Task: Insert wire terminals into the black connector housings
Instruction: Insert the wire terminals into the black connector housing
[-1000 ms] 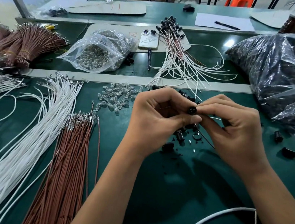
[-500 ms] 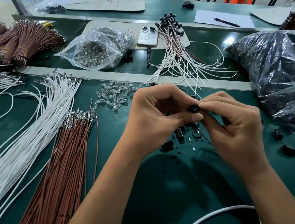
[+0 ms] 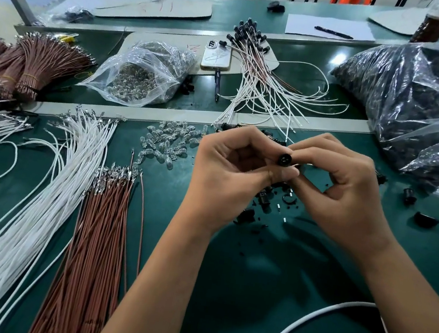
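Note:
A small round black connector housing [image 3: 284, 158] is held up between both hands, its open end facing me. My left hand [image 3: 228, 173] pinches it between thumb and forefinger. My right hand [image 3: 342, 189] meets it from the right with curled fingers at its side; what those fingertips hold is hidden. Loose black housings [image 3: 264, 198] lie on the green table just below the hands. White terminal wires [image 3: 51, 171] and brown terminal wires [image 3: 103, 223] lie in long bundles at the left.
Small clear bulbs [image 3: 171, 142] are scattered ahead of the left hand. A clear bag of bulbs [image 3: 140, 76], a phone [image 3: 217, 56], finished wired housings [image 3: 256, 58] and big bags of black parts [image 3: 420, 95] sit farther back. A white cable [image 3: 303, 325] curves near the front edge.
The hands have stayed together over the same spot. The housing has turned slightly so its open end shows more clearly; the right fingers have shifted a little at its side.

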